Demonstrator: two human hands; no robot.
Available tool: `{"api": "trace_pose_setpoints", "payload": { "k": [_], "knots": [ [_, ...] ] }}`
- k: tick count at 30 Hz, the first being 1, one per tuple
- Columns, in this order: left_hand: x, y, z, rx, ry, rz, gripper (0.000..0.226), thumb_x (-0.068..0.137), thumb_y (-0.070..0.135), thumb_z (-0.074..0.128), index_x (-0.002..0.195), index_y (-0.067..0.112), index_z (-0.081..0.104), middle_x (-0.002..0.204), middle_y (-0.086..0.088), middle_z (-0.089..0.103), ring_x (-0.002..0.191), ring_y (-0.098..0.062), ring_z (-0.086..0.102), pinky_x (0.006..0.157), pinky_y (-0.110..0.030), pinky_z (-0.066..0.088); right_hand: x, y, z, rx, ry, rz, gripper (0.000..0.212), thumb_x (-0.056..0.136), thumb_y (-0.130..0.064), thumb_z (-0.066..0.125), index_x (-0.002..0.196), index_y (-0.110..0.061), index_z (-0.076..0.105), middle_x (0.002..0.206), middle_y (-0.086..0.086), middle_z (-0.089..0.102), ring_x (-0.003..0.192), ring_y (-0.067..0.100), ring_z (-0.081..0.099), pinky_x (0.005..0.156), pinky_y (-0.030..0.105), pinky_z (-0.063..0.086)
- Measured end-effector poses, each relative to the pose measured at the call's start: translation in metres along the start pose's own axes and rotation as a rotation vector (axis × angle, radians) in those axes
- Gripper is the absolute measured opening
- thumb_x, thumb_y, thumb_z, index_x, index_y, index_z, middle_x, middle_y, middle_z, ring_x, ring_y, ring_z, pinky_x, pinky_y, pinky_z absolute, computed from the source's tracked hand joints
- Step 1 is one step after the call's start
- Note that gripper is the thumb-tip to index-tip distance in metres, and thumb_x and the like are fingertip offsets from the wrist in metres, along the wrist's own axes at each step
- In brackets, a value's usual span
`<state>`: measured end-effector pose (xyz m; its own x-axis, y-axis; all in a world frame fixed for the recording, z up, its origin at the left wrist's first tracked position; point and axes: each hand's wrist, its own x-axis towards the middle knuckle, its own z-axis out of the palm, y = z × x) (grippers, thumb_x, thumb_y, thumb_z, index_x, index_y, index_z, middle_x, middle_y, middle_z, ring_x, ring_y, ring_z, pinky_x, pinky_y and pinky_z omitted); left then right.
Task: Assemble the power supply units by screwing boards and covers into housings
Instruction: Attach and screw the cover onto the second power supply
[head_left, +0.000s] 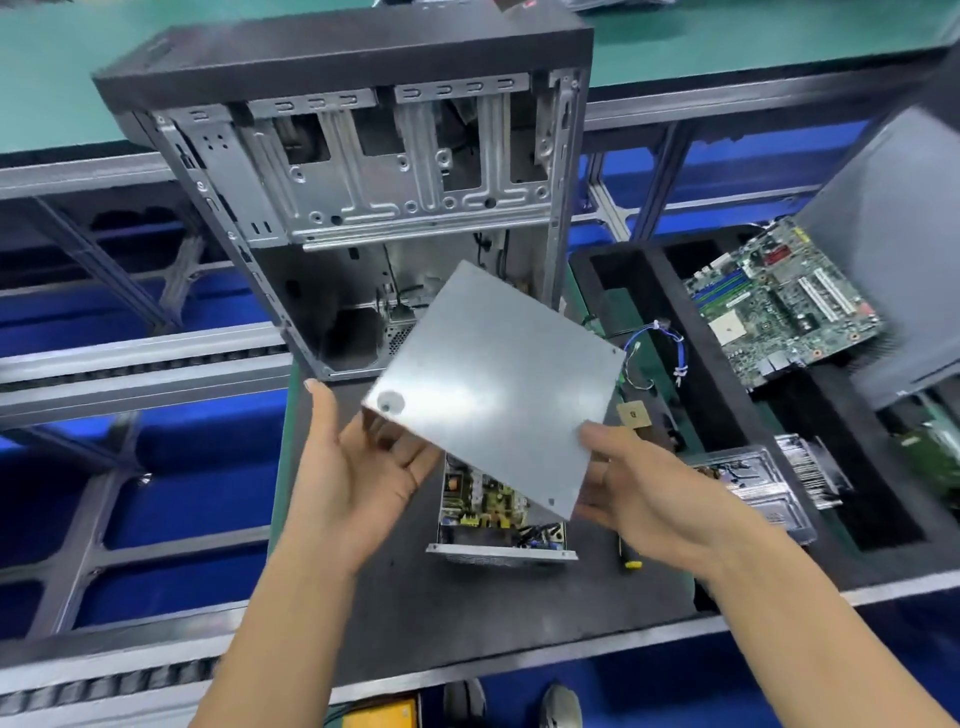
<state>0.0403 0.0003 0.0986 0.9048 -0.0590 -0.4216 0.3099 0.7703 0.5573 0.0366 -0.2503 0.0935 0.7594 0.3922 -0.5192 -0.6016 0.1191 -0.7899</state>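
Observation:
A grey sheet-metal cover (493, 384) hangs tilted above the black work mat (467, 613). My left hand (358, 467) lies palm up under the cover's near left corner, fingers relaxed and supporting it. My right hand (644, 483) grips the cover's near right corner between thumb and fingers. Below the cover sits the open power supply housing (498, 519), its circuit board with yellow and black parts showing. A screwdriver with a yellow and black handle (629, 558) lies on the mat, partly hidden by my right hand.
An open computer case (363, 171) stands behind the cover. To the right a black foam tray (727, 415) holds a green motherboard (784, 306), blue wires (660, 343) and a clear plastic part (753, 478). A dark panel (893, 249) leans at far right. Metal conveyor rails run on the left.

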Motion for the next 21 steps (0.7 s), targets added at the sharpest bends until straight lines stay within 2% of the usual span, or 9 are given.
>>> {"api": "trace_pose_setpoints", "payload": {
  "k": [2, 5, 6, 8, 11, 13, 16, 18, 21],
  "knots": [
    [-0.002, -0.002, 0.010, -0.029, -0.016, 0.007, 0.095, 0.080, 0.080, 0.045, 0.136, 0.005, 0.056, 0.126, -0.016, 0.067, 0.110, -0.030, 0.069, 0.086, -0.043, 0.059, -0.003, 0.005, 0.004, 0.121, -0.013, -0.029, 0.048, 0.084, -0.047, 0.063, 0.126, -0.025, 0.056, 0.102, 0.004, 0.074, 0.092, 0.019, 0.069, 0.115, 0.052, 0.028],
    [-0.012, -0.018, 0.026, 0.103, -0.027, 0.024, 0.106, 0.063, 0.084, 0.062, 0.137, 0.008, 0.051, 0.124, -0.015, 0.069, 0.110, -0.032, 0.069, 0.082, -0.045, 0.060, -0.003, 0.009, 0.016, 0.165, 0.057, -0.077, 0.043, 0.074, -0.054, 0.065, 0.111, -0.034, 0.069, 0.105, 0.003, 0.074, 0.101, 0.020, 0.066, 0.111, 0.045, 0.031],
    [-0.016, -0.026, 0.031, 0.208, -0.030, 0.068, 0.099, 0.063, 0.078, 0.070, 0.131, 0.008, 0.055, 0.118, -0.011, 0.072, 0.103, -0.027, 0.072, 0.076, -0.039, 0.060, -0.002, 0.011, 0.021, 0.142, 0.100, -0.099, 0.047, 0.070, -0.055, 0.069, 0.111, -0.033, 0.070, 0.111, 0.002, 0.073, 0.108, 0.020, 0.065, 0.112, 0.045, 0.031],
    [-0.017, -0.041, 0.040, 0.362, -0.015, 0.203, 0.059, 0.078, 0.048, 0.078, 0.118, 0.008, 0.062, 0.109, -0.006, 0.075, 0.096, -0.022, 0.074, 0.072, -0.030, 0.058, -0.002, 0.016, 0.030, 0.103, 0.164, -0.143, 0.064, 0.065, -0.055, 0.074, 0.123, -0.029, 0.062, 0.120, -0.004, 0.071, 0.117, 0.016, 0.061, 0.115, 0.046, 0.029],
    [-0.006, -0.033, 0.046, 0.436, 0.078, 0.286, 0.016, 0.089, 0.009, 0.070, 0.105, 0.009, 0.068, 0.103, -0.003, 0.077, 0.094, -0.019, 0.074, 0.071, -0.026, 0.059, -0.007, 0.015, 0.029, 0.008, 0.175, -0.128, 0.083, 0.067, -0.062, 0.078, 0.137, -0.031, 0.046, 0.122, -0.017, 0.065, 0.118, 0.007, 0.056, 0.109, 0.040, 0.033],
    [0.005, -0.010, 0.041, 0.579, 0.053, 0.238, 0.012, 0.090, 0.006, 0.067, 0.101, 0.009, 0.070, 0.098, -0.002, 0.078, 0.088, -0.017, 0.075, 0.066, -0.024, 0.058, -0.015, 0.003, 0.013, -0.070, 0.363, -0.249, 0.100, 0.058, -0.080, 0.071, 0.141, -0.037, 0.036, 0.123, -0.021, 0.053, 0.113, 0.000, 0.049, 0.100, 0.032, 0.037],
    [0.018, 0.024, 0.035, 0.919, -0.111, 0.102, 0.013, 0.081, 0.018, 0.075, 0.090, 0.009, 0.077, 0.093, -0.009, 0.078, 0.080, -0.020, 0.075, 0.062, -0.026, 0.057, -0.025, -0.032, -0.018, -0.618, 0.711, -0.550, 0.083, 0.067, -0.085, 0.052, 0.141, -0.059, 0.026, 0.144, -0.022, 0.035, 0.136, 0.003, 0.025, 0.108, 0.033, 0.025],
    [0.025, 0.037, 0.042, 1.057, -0.274, -0.038, 0.018, 0.075, 0.025, 0.077, 0.088, 0.014, 0.080, 0.088, -0.010, 0.078, 0.071, -0.020, 0.074, 0.056, -0.025, 0.056, -0.023, -0.057, -0.026, -0.959, 0.559, -0.502, 0.076, 0.062, -0.094, 0.045, 0.132, -0.069, 0.030, 0.145, -0.023, 0.039, 0.139, 0.007, 0.020, 0.108, 0.036, 0.024],
    [0.037, 0.043, 0.059, 1.224, -0.503, -0.163, 0.007, 0.085, 0.023, 0.076, 0.086, 0.017, 0.079, 0.060, 0.003, 0.068, 0.044, -0.008, 0.059, 0.042, -0.015, 0.043, -0.015, -0.073, -0.025, -0.896, 0.117, -0.173, 0.081, 0.060, -0.094, 0.045, 0.132, -0.057, 0.044, 0.126, -0.028, 0.058, 0.126, 0.000, 0.049, 0.101, 0.027, 0.041]
  ]
}}
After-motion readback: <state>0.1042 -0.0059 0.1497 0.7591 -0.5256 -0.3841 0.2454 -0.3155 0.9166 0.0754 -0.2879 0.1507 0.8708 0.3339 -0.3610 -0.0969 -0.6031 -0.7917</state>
